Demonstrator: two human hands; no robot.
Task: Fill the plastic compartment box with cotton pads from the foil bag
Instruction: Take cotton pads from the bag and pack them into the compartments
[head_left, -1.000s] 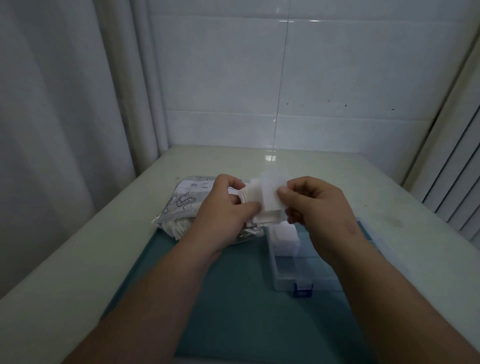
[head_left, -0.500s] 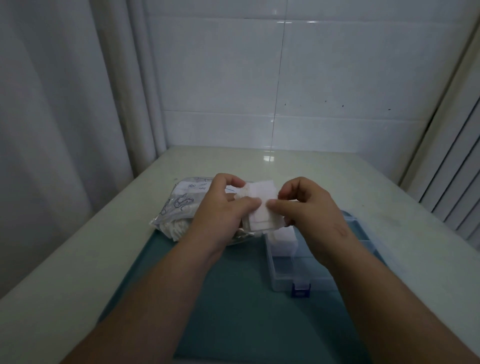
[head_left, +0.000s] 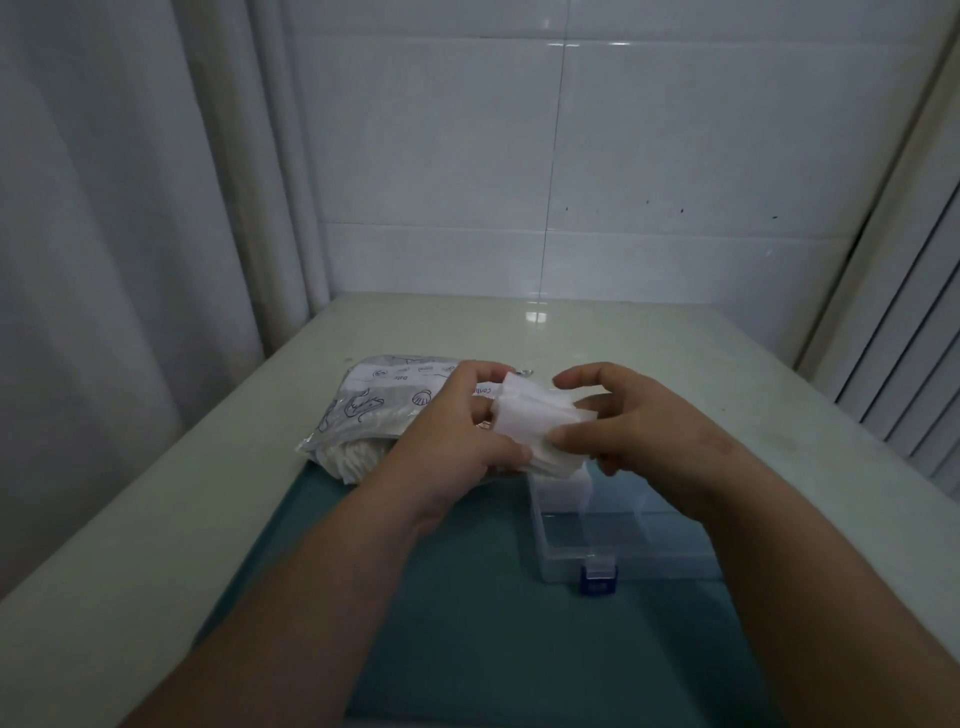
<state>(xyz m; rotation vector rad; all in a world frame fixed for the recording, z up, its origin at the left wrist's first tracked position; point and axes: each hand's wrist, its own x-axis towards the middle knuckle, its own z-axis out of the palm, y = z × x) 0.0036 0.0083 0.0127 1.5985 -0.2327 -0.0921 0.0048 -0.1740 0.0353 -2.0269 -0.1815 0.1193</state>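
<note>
A stack of white cotton pads (head_left: 537, 423) sits between my two hands, above the back left end of the clear plastic compartment box (head_left: 623, 551). My left hand (head_left: 457, 431) grips the stack from the left. My right hand (head_left: 623, 421) pinches its right side with thumb and fingers. The box stands open on the teal mat, with a blue latch (head_left: 597, 577) at its front; white pads fill one rear compartment (head_left: 558, 488). The silver foil bag (head_left: 374, 410) lies behind my left hand, with pads spilling from its near end.
A teal mat (head_left: 467, 597) covers the front of the pale table (head_left: 156, 519). A curtain (head_left: 104, 234) hangs on the left, a tiled wall (head_left: 571, 156) stands behind, and slatted panels (head_left: 914, 338) rise on the right.
The pad stack has tilted from upright to lying flatter between my hands and has come down closer to the box. My right fingers have spread over its right side.
</note>
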